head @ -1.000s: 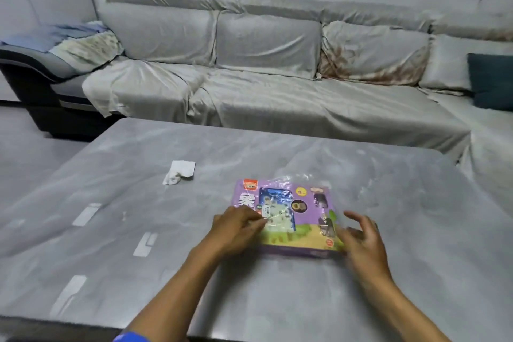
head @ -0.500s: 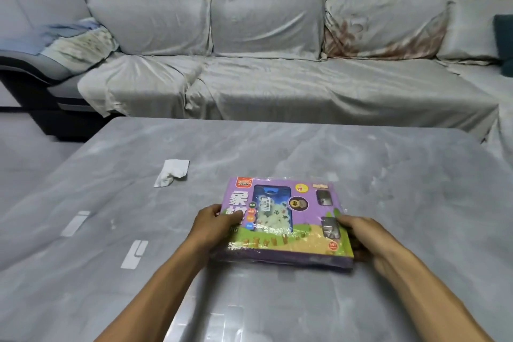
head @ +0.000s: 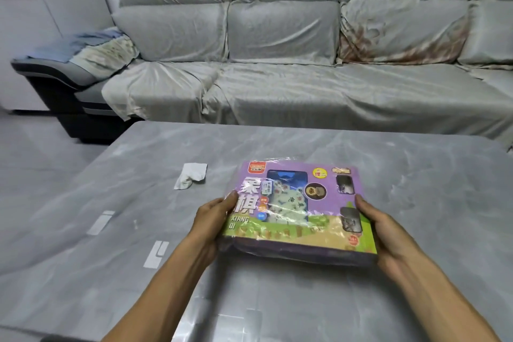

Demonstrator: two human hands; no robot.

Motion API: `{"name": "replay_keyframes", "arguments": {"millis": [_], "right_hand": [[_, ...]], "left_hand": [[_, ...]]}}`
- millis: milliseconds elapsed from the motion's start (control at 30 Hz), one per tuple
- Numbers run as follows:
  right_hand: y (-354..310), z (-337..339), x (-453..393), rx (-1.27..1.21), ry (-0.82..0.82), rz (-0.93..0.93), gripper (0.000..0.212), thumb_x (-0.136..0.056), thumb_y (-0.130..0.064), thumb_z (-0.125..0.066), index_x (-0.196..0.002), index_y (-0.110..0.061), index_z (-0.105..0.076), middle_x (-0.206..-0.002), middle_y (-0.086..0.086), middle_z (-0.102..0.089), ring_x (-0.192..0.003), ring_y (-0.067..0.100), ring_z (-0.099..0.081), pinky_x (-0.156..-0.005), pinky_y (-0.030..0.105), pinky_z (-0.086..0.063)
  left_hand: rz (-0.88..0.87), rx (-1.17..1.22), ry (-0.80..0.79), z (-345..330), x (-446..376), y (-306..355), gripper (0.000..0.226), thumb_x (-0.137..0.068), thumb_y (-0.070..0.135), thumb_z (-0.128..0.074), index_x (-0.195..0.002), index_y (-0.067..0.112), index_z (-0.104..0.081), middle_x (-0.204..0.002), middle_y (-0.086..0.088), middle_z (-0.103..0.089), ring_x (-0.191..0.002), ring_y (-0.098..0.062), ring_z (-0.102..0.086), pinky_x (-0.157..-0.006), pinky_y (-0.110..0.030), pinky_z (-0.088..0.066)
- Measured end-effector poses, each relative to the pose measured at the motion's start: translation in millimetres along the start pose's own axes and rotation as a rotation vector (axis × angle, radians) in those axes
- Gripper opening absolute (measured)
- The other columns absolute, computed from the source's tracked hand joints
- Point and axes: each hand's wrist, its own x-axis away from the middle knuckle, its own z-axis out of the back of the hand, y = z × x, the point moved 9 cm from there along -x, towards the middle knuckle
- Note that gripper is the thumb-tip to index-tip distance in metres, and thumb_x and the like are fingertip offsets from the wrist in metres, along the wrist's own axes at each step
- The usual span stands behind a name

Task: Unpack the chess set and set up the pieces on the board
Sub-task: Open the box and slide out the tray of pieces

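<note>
Both hands held the box (head: 299, 208) w/ one on each side, above the near-middle of the table (head: 416, 175). Box was purple, shrink-wrapped, still sealed, face up and tilted a bit so its near edge faced the camera. Whether its far edge touched the table or was lifted off: couldn't tell.

Left hand (head: 212, 221) gripped the box's left edge. Thumb lay on top of the wrap by the big white characters, fingers curled under and out of sight. Left forearm ran in from bottom centre-left, angled up and to the right, wrist roughly straight.

Right hand (head: 381, 233) gripped the right edge nr the front corner. Thumb lay along the top edge of the box, palm against the side, fingers tucked beneath and hidden. Right forearm came in from the bottom right corner, angled up and to the left. The 2 arms made a rough V w/ the box at its open end.

Box front showed a clear window in the middle w/ pale round pieces behind it, and "XIANG QI" printed lower left.

A crumpled white tissue (head: 191, 178) lay on the table left of the box, apart from it. Strips of white tape (head: 156, 254) were stuck on the table farther left. A covered grey sofa (head: 277, 78) stood behind the table.
</note>
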Motion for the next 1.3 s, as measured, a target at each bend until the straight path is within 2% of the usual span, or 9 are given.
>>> {"name": "replay_keyframes", "arguments": {"millis": [167,300,433,600,733,900,1033,1167,1300], "right_hand": [[-5,13,-3,-0.066,0.041,0.017,0.037,-0.089,-0.043,-0.058,-0.105,-0.012,-0.072,-0.096,0.015,-0.075,-0.070,0.030,-0.073,-0.065,0.052,-0.058],[-9,25,-4,-0.117,0.100,0.048,0.040,-0.089,-0.044,-0.058,-0.114,-0.015,-0.070,-0.109,0.015,-0.072,-0.087,0.033,-0.072,-0.084,0.059,-0.054],[-14,32,-3,-0.169,0.140,0.084,0.034,-0.093,-0.041,-0.054,-0.112,-0.018,-0.069,-0.100,0.011,-0.075,-0.073,0.029,-0.074,-0.055,0.052,-0.058],[-8,40,-4,-0.125,0.213,0.090,0.038,-0.093,-0.039,-0.057,-0.121,-0.016,-0.066,-0.093,0.007,-0.076,-0.064,0.025,-0.073,-0.047,0.040,-0.057],[1,36,-6,-0.084,0.213,0.050,0.038,-0.092,-0.037,-0.059,-0.121,-0.013,-0.066,-0.094,0.010,-0.075,-0.066,0.027,-0.073,-0.050,0.041,-0.059],[17,33,-8,-0.012,0.226,-0.008,0.032,-0.093,-0.035,-0.058,-0.112,-0.012,-0.067,-0.089,0.012,-0.076,-0.064,0.028,-0.073,-0.055,0.046,-0.060],[21,32,-9,0.033,0.226,-0.057,0.026,-0.095,-0.031,-0.054,-0.106,-0.011,-0.067,-0.089,0.012,-0.075,-0.066,0.029,-0.073,-0.065,0.046,-0.060],[14,44,-5,0.105,0.267,-0.080,0.019,-0.090,-0.020,-0.057,-0.102,-0.010,-0.067,-0.076,0.008,-0.075,-0.057,0.023,-0.071,-0.062,0.040,-0.059],[3,60,0,0.263,0.360,-0.018,0.013,-0.092,-0.010,-0.060,-0.103,-0.003,-0.064,-0.061,0.007,-0.070,-0.045,0.018,-0.065,-0.042,0.028,-0.054]], "left_hand": [[0.159,-0.100,-0.160,-7,9,-10,0.028,-0.088,0.030,-0.067,-0.095,0.003,-0.073,-0.096,-0.015,-0.074,-0.068,-0.026,-0.069,-0.051,-0.029,-0.056],[0.053,0.039,0.056,33,-6,3,0.012,-0.092,0.014,-0.058,-0.089,0.005,-0.066,-0.075,-0.008,-0.071,-0.044,-0.018,-0.052,-0.041,-0.022,-0.041],[-0.148,0.396,0.232,89,-15,32,0.013,-0.098,0.015,-0.048,-0.105,0.012,-0.059,-0.067,-0.001,-0.064,-0.037,-0.010,-0.052,-0.034,-0.014,-0.035],[-0.334,0.843,0.316,149,-16,39,0.021,-0.098,0.005,-0.041,-0.093,0.025,-0.046,-0.096,0.005,-0.075,-0.081,-0.018,-0.072,-0.056,-0.023,-0.048],[-0.348,1.091,0.336,171,-16,32,0.022,-0.098,0.001,-0.037,-0.098,0.021,-0.046,-0.104,0.000,-0.074,-0.091,-0.023,-0.072,-0.072,-0.031,-0.056],[-0.063,0.795,0.561,196,-22,-11,0.023,-0.091,-0.004,-0.037,-0.104,0.008,-0.052,-0.088,-0.008,-0.061,-0.072,-0.021,-0.062,-0.045,-0.026,-0.046],[0.030,0.574,0.660,197,-14,-14,0.033,-0.076,-0.015,-0.046,-0.102,0.005,-0.050,-0.083,-0.016,-0.055,-0.058,-0.022,-0.051,-0.040,-0.029,-0.049],[0.093,0.489,0.701,198,4,-14,0.054,-0.072,-0.002,-0.061,-0.124,0.005,-0.047,-0.095,-0.018,-0.060,-0.064,-0.024,-0.058,-0.052,-0.037,-0.052],[-0.077,0.219,1.064,213,62,17,0.075,-0.069,0.012,-0.070,-0.135,0.017,-0.034,-0.137,-0.014,-0.043,-0.112,-0.033,-0.053,-0.092,-0.045,-0.047]]}}
